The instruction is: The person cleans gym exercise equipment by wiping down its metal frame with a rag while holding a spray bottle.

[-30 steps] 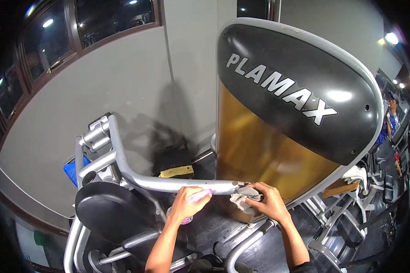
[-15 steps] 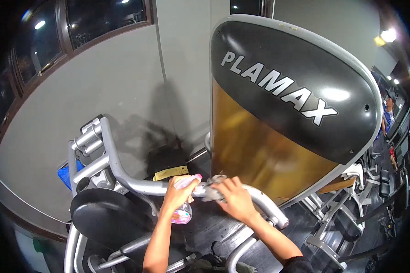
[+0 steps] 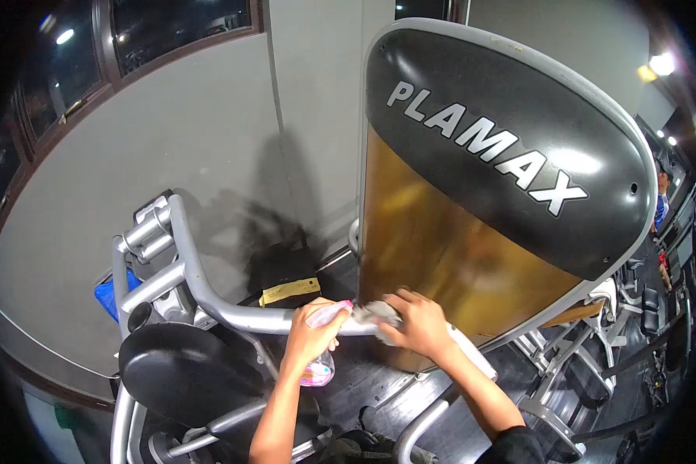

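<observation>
The left hand, low in the middle of the frame, is wrapped around the neck of a spray bottle. The bottle's pink nozzle tip points to the right, and its clear body with a colourful label hangs below the fist. Just to the right, the right hand pinches a crumpled grey-white cloth between thumb and fingers. The cloth is a little blurred; it lies over a silver bar in the view, close beside the nozzle.

The bar runs from the left of the frame behind both hands and shows again past the right wrist. At its left end it bends up into a silver frame, with a blue item partly hidden behind it. Below the bar, at lower left, is a round black pad. A yellow strip lies beyond the bar, just above the left hand in the picture.

A tall machine cover fills the centre right, with a black top lettered PLAMAX and a gold panel below. Windows cross the upper left above a grey wall. At the far right edge stands a person in blue, near more gym equipment.
</observation>
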Demonstrator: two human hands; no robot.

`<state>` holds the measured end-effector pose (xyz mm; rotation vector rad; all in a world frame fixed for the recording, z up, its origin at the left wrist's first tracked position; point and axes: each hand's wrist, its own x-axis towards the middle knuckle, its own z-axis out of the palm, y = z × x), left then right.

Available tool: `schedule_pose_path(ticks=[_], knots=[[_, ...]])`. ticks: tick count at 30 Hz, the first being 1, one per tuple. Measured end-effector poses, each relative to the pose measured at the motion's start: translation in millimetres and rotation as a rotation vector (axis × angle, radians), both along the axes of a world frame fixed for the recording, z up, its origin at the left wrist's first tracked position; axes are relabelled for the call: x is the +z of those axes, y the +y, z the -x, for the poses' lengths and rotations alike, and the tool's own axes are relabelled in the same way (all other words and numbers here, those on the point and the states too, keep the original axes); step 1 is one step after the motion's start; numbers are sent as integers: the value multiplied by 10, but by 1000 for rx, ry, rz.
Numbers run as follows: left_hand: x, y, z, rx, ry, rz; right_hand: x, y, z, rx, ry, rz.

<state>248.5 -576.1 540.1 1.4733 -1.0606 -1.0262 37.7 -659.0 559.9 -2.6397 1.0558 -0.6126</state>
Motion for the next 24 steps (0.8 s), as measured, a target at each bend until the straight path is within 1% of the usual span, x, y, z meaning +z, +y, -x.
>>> schedule_pose_path(ticks=[1, 2, 4, 5, 7, 8, 9, 11, 12, 13, 14, 15, 17, 19, 20, 21, 23, 24], knots=[[-12, 4, -1, -14, -29, 19, -56, -83, -133, 61, -40, -53], [-22, 18, -2, -15, -29, 18, -82, -145, -244, 60, -40, -53], [-38, 59, -11, 10, 22, 44, -106, -282, -419, 171, 20, -173], [-43, 71, -13, 9, 20, 41, -114, -379, -410, 170, 18, -176], [-54, 81, 17, 43, 31, 60, -55, -601, -278, 147, 245, -304], [-31, 91, 44, 70, -10, 83, 46, -746, -236, 87, 462, -451], [-42, 84, 53, 70, -8, 83, 22, -835, -113, 24, 408, -638], [-79, 85, 66, 79, -109, 186, -398, -1155, 7, -28, 442, -743], [-117, 70, 61, 79, -107, 186, -456, -1247, -26, 163, 389, -876], [-166, 54, 51, 78, -157, 244, -522, -1309, -96, 163, 393, -877], [-195, 46, 44, 78, -208, 301, -606, -1359, -206, 236, 418, -931], [-184, 45, 40, 80, -207, 301, -639, -1367, -330, 310, 441, -985], [-133, 61, 45, 74, -138, 213, -303, -1080, -560, 387, 226, -1066], [-101, 84, 56, 82, -126, 194, -343, -1066, -677, 343, 288, -874], [-93, 92, 54, 90, -115, 176, -360, -1031, -656, 256, 335, -769], [-99, 98, 53, 91, -117, 175, -323, -987, -606, 258, 334, -770], [-120, 100, 58, 99, -77, 187, -123, -861, -399, 170, 420, -538], [-128, 101, 58, 102, -75, 187, -46, -791, -235, 177, 364, -427]])
